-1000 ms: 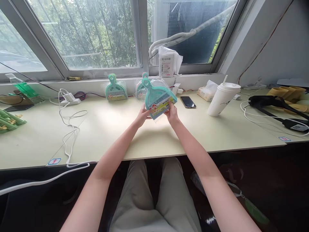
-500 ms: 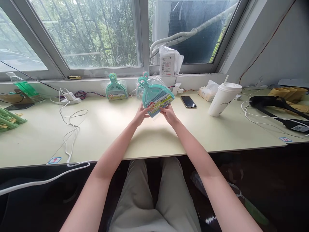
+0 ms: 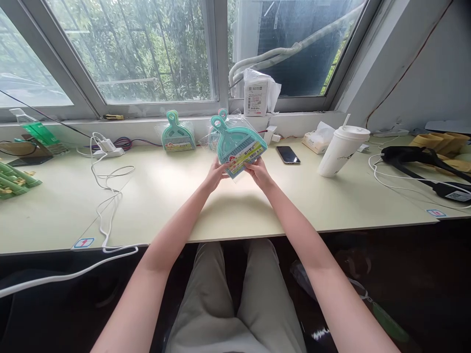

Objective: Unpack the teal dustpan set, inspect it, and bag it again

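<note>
A teal mini dustpan and brush set (image 3: pixel 241 146) in clear plastic wrap is held up over the desk, tilted, with its handle toward the upper left. My left hand (image 3: pixel 216 175) grips its lower left edge, thumb on the front. At the lower right edge my right hand (image 3: pixel 258 172) closes on it with the thumb in front. A yellow-green label with print crosses the bristles. Just behind it another wrapped set (image 3: pixel 212 139) is mostly hidden. To the left, a similar wrapped dustpan set (image 3: pixel 177 135) leans upright against the wall under the window.
Right of my hands lie a black phone (image 3: pixel 288 154), a tissue pack (image 3: pixel 315 140) and a white lidded cup (image 3: pixel 342 151) with a straw. A black strap-like device (image 3: pixel 423 166) lies far right. White cables (image 3: pixel 110 191) run across the desk's left side, near a green bottle (image 3: pixel 39 131).
Almost nothing differs. The dustpan set stays in both hands, and the whole view has shifted very slightly.
</note>
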`<action>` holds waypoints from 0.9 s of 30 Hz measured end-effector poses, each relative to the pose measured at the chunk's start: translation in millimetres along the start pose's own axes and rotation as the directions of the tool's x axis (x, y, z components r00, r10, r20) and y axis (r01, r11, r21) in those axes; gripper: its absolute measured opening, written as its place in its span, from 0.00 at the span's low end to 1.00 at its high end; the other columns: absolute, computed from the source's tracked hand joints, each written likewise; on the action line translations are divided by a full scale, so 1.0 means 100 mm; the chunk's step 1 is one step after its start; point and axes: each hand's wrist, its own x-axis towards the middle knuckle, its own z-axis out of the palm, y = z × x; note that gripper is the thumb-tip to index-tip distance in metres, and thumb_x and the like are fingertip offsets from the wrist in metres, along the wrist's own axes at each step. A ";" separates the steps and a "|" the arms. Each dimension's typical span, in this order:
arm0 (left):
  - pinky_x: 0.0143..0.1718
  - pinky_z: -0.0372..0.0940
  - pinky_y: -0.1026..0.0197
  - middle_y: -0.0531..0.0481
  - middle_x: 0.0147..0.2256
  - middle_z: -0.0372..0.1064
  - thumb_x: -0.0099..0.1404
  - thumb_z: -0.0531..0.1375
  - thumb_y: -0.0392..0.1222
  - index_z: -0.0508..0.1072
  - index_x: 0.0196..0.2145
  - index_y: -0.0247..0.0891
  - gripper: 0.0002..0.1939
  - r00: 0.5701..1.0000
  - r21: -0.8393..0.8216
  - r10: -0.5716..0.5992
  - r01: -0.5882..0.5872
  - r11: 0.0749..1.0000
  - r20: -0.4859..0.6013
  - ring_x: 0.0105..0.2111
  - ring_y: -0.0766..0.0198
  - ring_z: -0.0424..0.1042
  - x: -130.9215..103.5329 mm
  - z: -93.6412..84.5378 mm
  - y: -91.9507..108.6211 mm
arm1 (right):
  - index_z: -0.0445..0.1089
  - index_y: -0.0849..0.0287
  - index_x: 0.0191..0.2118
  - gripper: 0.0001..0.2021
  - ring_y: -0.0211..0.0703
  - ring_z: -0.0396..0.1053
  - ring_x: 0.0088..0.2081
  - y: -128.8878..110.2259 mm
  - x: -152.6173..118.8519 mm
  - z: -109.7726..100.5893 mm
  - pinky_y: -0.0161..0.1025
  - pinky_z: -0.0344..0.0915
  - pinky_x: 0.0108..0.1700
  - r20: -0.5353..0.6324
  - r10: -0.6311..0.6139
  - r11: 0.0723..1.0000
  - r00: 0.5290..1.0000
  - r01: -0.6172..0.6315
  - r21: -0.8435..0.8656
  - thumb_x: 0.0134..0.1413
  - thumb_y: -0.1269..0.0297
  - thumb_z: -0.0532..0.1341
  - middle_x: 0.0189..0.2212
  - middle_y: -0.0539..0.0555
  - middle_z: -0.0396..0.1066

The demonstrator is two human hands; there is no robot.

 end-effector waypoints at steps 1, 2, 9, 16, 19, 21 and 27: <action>0.48 0.69 0.46 0.46 0.55 0.68 0.56 0.64 0.50 0.53 0.63 0.50 0.40 1.000 0.005 0.000 0.000 1.000 -0.008 0.50 0.52 0.73 0.00 0.00 0.00 | 0.63 0.51 0.42 0.24 0.47 0.71 0.52 0.00 0.00 0.00 0.52 0.70 0.57 -0.008 -0.006 1.000 1.000 0.006 0.003 0.39 0.72 0.71 0.41 0.49 0.75; 0.48 0.69 0.46 0.45 0.55 0.69 0.57 0.63 0.51 0.53 0.63 0.50 0.39 1.000 0.009 -0.003 0.003 1.000 -0.010 0.49 0.52 0.73 0.00 0.01 0.01 | 0.64 0.51 0.41 0.23 0.48 0.71 0.52 0.00 0.01 0.01 0.52 0.70 0.56 -0.017 -0.011 1.000 1.000 0.011 0.004 0.38 0.72 0.71 0.40 0.49 0.75; 0.49 0.67 0.43 0.36 0.58 0.66 0.61 0.61 0.58 0.62 0.61 0.44 0.34 0.901 0.094 -0.224 0.203 0.975 0.371 0.49 0.46 0.74 -0.11 0.15 -0.02 | 0.65 0.51 0.43 0.22 0.49 0.71 0.53 0.00 0.00 0.02 0.52 0.70 0.57 -0.065 -0.082 0.997 0.995 0.082 -0.005 0.39 0.70 0.69 0.39 0.50 0.76; 0.57 0.61 0.46 0.40 0.62 0.61 0.61 0.61 0.56 0.67 0.58 0.43 0.30 0.958 -0.070 -0.094 0.117 0.991 0.269 0.60 0.48 0.63 -0.04 0.11 -0.08 | 0.64 0.51 0.43 0.24 0.51 0.70 0.55 0.04 0.01 0.01 0.51 0.70 0.57 -0.023 -0.065 0.998 0.998 0.065 -0.028 0.36 0.68 0.71 0.43 0.51 0.76; 0.57 0.60 0.48 0.43 0.61 0.63 0.61 0.61 0.54 0.66 0.58 0.44 0.29 0.992 -0.139 0.007 0.010 0.990 0.124 0.60 0.50 0.63 0.00 0.04 -0.01 | 0.63 0.51 0.44 0.25 0.52 0.69 0.55 0.06 0.01 0.01 0.52 0.70 0.57 -0.022 -0.054 0.998 0.998 0.053 -0.029 0.36 0.67 0.71 0.44 0.52 0.75; 0.56 0.62 0.49 0.44 0.59 0.66 0.59 0.63 0.51 0.65 0.58 0.43 0.30 0.996 -0.135 0.004 0.009 0.991 0.093 0.58 0.51 0.65 0.01 -0.01 0.02 | 0.63 0.51 0.44 0.26 0.52 0.70 0.55 0.07 0.01 0.01 0.53 0.71 0.56 -0.028 -0.054 0.998 0.998 0.054 -0.027 0.36 0.67 0.71 0.44 0.52 0.75; 0.49 0.67 0.49 0.45 0.56 0.68 0.56 0.64 0.46 0.61 0.60 0.46 0.34 0.993 -0.124 -0.043 0.057 0.991 0.110 0.53 0.52 0.70 0.03 -0.06 0.00 | 0.63 0.50 0.48 0.28 0.51 0.70 0.54 0.01 -0.02 0.03 0.52 0.70 0.58 -0.021 -0.050 0.998 0.999 0.049 -0.039 0.38 0.68 0.70 0.45 0.52 0.75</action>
